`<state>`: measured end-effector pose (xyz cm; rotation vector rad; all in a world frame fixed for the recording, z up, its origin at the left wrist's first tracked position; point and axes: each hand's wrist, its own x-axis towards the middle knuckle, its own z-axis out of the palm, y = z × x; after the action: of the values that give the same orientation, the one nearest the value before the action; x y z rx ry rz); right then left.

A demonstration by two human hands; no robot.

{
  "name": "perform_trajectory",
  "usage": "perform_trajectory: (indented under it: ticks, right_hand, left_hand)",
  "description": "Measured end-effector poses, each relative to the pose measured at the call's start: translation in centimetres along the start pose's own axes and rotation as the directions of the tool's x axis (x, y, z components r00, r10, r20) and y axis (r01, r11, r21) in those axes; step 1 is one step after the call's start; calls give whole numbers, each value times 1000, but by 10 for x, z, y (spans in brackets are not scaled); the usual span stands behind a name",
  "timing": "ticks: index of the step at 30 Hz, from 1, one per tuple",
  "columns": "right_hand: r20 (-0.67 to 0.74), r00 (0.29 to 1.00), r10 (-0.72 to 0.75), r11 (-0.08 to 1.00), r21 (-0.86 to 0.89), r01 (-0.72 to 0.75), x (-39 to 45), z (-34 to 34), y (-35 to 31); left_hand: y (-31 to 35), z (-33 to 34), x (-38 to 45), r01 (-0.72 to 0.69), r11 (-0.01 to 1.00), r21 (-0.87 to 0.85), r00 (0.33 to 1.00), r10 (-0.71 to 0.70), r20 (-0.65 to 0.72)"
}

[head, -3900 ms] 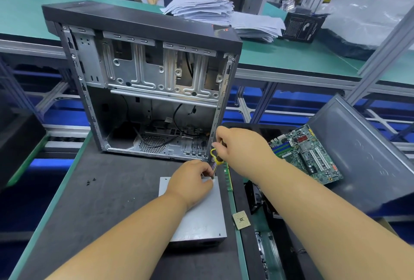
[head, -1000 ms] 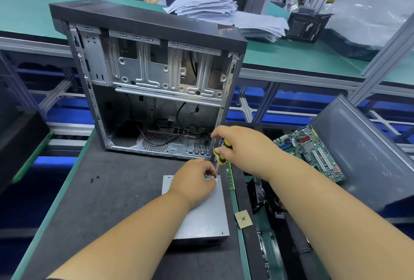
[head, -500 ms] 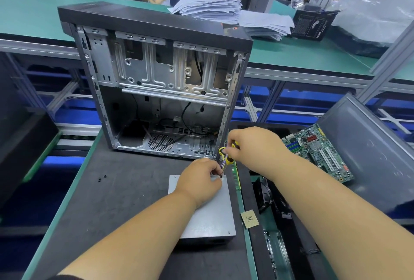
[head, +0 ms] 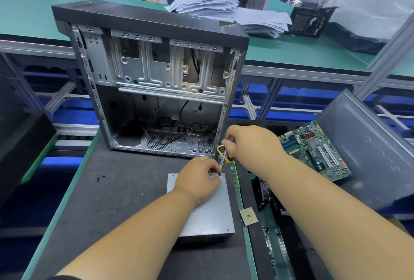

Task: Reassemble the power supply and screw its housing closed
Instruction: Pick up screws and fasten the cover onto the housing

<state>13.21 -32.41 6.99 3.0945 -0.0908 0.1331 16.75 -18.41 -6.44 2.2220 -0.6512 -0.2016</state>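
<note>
The grey metal power supply [head: 208, 214] lies flat on the dark mat near the front. My left hand [head: 198, 179] rests on its far end, fingertips pinching a small screw [head: 219, 174] at the far right corner. My right hand [head: 251, 145] grips a screwdriver [head: 228, 159] with a yellow and black handle, held upright with its tip at that screw. Yellow and purple wires [head: 220, 153] run from the power supply's far end past the screwdriver.
An open computer case [head: 156, 78] stands upright just behind the power supply. A few loose black screws [head: 100, 177] lie on the mat to the left. A motherboard [head: 313, 149] leans on a grey side panel [head: 367, 149] at right. A CPU chip [head: 248, 216] lies near the mat's edge.
The hands stay at the same corner of the power supply. My right hand has shifted slightly on the screwdriver handle while my left hand keeps the screw in place.
</note>
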Motion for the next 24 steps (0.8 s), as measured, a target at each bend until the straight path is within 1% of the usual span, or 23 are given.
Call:
perform_trajectory:
  ticks: [2, 3, 5, 7, 9, 13, 16, 18, 20, 21, 23, 24]
  right_hand:
    - [-18, 1000, 6, 1000, -22, -7, -1, 3, -1]
    - [-29, 1000, 4, 1000, 17, -3, -2, 4, -1]
    - [-5, 1000, -7, 992, 123, 8, -2, 1, 0]
    - [26, 999, -37, 987, 154, 33, -1, -4, 1]
    - [32, 999, -39, 995, 91, 36, 0, -7, 1]
    - [24, 999, 36, 994, -105, -33, 4, -5, -1]
    - [1, 998, 68, 989, -132, -67, 1, -2, -4]
    - [-22, 998, 60, 997, -51, -61, -1, 0, -3]
    - [13, 1000, 27, 993, 117, -29, -2, -2, -1]
    - [44, 999, -15, 984, 178, 7, -2, -4, 0]
    - [68, 993, -100, 973, 216, 83, -2, -7, 2]
    - [53, 992, -117, 977, 188, 105, -2, -8, 2]
  left_hand:
    - [0, 0, 0, 3, 1000, 2, 1000, -3, 0]
    - [-1, 0, 0, 3, 1000, 1, 1000, -3, 1]
    - [-1, 0, 0, -2, 1000, 5, 1000, 2, 4]
    - [-1, 0, 1, -1, 1000, 14, 1000, 1, 7]
    - [-1, 0, 1, 0, 1000, 21, 1000, 0, 8]
    - [-1, 1, 1, 3, 1000, 25, 1000, -3, -1]
    - [-1, 1, 1, -1, 1000, 20, 1000, 1, -3]
    - [0, 0, 1, -5, 1000, 17, 1000, 5, 1]
    - [0, 0, 1, -14, 1000, 15, 1000, 13, 5]
    - [0, 0, 1, -16, 1000, 17, 1000, 16, 6]
    - [0, -1, 1, -17, 1000, 17, 1000, 17, 6]
    - [0, -1, 1, -17, 1000, 17, 1000, 17, 5]
